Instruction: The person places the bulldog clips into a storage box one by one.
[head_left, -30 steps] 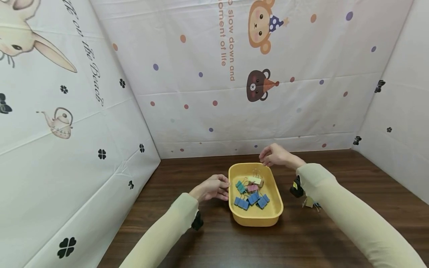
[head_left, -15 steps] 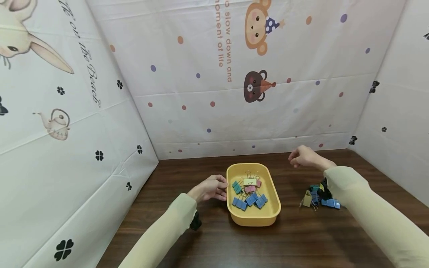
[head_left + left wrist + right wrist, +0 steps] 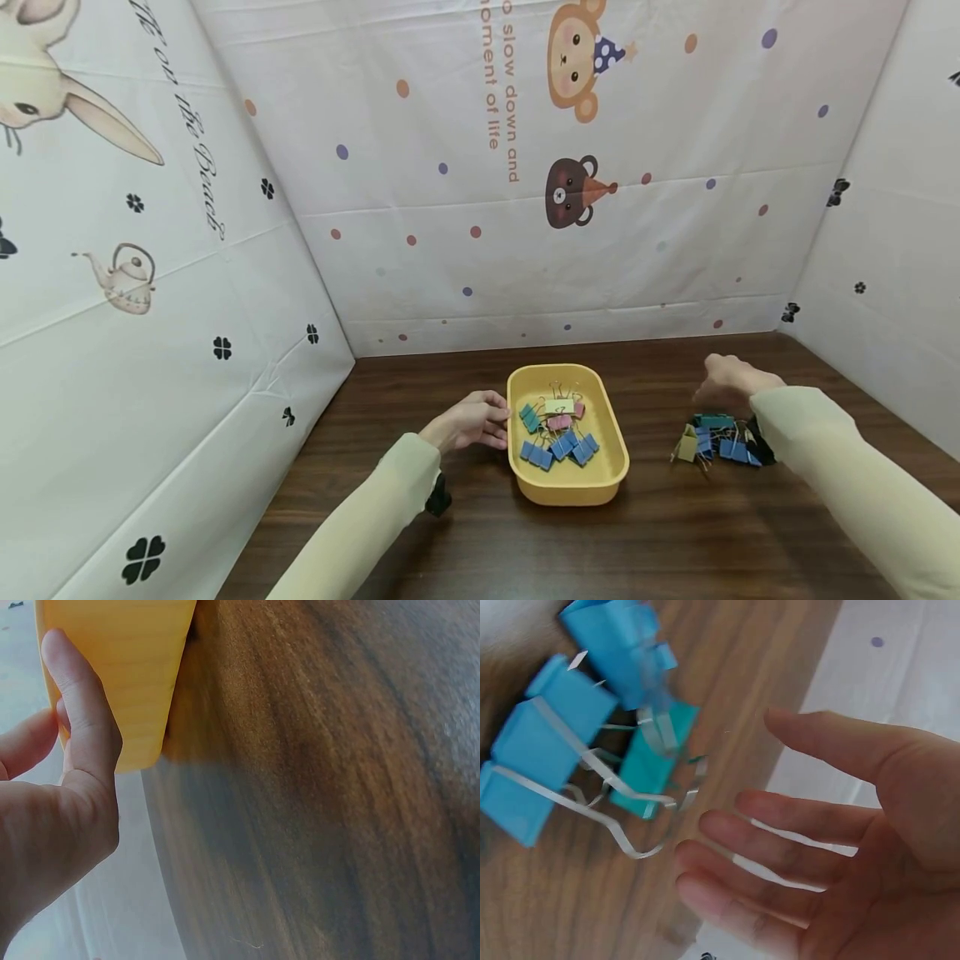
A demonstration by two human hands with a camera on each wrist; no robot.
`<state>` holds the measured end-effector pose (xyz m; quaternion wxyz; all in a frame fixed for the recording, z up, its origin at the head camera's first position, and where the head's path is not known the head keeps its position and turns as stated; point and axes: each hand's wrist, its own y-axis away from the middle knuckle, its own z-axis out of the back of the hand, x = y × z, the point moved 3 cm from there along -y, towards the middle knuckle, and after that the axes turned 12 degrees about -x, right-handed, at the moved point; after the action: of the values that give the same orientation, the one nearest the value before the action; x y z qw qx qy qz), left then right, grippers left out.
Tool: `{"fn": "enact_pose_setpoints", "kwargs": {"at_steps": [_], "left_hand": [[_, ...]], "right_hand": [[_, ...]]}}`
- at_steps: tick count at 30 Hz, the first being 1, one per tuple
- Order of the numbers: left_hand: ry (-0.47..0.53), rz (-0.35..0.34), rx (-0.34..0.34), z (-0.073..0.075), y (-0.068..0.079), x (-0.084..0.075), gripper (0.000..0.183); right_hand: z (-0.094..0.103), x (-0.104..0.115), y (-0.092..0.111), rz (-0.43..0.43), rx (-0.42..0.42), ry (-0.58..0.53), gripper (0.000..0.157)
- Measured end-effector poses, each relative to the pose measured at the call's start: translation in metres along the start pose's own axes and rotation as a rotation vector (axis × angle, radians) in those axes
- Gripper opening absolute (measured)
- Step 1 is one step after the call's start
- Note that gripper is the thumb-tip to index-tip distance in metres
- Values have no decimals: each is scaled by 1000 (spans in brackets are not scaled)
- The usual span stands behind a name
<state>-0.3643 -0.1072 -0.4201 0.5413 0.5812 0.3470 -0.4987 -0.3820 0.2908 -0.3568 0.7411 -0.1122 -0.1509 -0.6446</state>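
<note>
A yellow plastic tray stands mid-table with several blue, green, pink and pale yellow binder clips inside. At its left side, my left hand holds the rim between thumb and fingers; the left wrist view shows one finger along the outer wall. My right hand hovers at the far side of a small pile of binder clips to the right. From the right wrist view, its fingers are spread with nothing between them, close to blue clips and a green clip.
The dark wooden table is bounded by a printed white cloth at the back and both sides. A yellow clip lies at the left edge of the right-hand pile.
My right hand has moved right from the tray's far rim to the clip pile, uncovering much of the pile. The left hand stays at the tray's left side.
</note>
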Motion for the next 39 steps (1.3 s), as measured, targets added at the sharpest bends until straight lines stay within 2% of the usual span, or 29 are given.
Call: {"fn": "enact_pose_setpoints", "kwargs": {"at_steps": [2, 6, 11, 19, 30, 39], "left_hand": [[-2, -1, 0, 0, 0, 0, 19], [4, 11, 1, 0, 0, -1, 17], [5, 13, 4, -1, -1, -1, 18], [-5, 4, -2, 0, -1, -2, 20], [-5, 4, 0, -1, 0, -2, 19], [-10, 8, -7, -1, -1, 0, 23]], "right_hand": [[-4, -3, 3, -27, 19, 11, 72], [-10, -8, 5, -49, 33, -2, 79], [-15, -11, 3, -43, 32, 27, 72], [-20, -13, 2, -24, 10, 56, 49], [-13, -8, -2, -2, -16, 111, 44], [0, 13, -5, 37, -64, 120, 42]]}}
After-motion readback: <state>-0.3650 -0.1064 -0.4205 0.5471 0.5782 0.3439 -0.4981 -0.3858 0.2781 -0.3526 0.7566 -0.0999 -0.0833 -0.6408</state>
